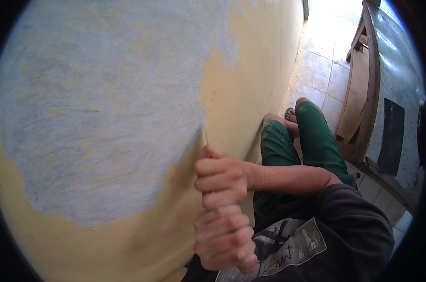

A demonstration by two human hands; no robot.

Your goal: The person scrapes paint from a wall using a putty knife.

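Both my hands are wrapped around the handle of a thin-bladed scraper (206, 134), one above the other. My right hand (221, 178) grips nearer the blade. Just below it, my left hand (224, 238) is closed around the lower part and is slightly blurred. The fingers hide the handle. Seen nearly edge-on, the blade meets the wall at the border of a large bare grey-blue patch (103, 123). Around that patch lies yellow paint (248, 67), and small yellow flecks remain scattered across the grey.
My bent knees in green trousers (318, 137) are close to the wall. Pale floor tiles (317, 70) carry paint flakes along the wall's foot. To the right stands a wooden-framed table (396, 67) with a dark rectangular patch (391, 137) on its worn top.
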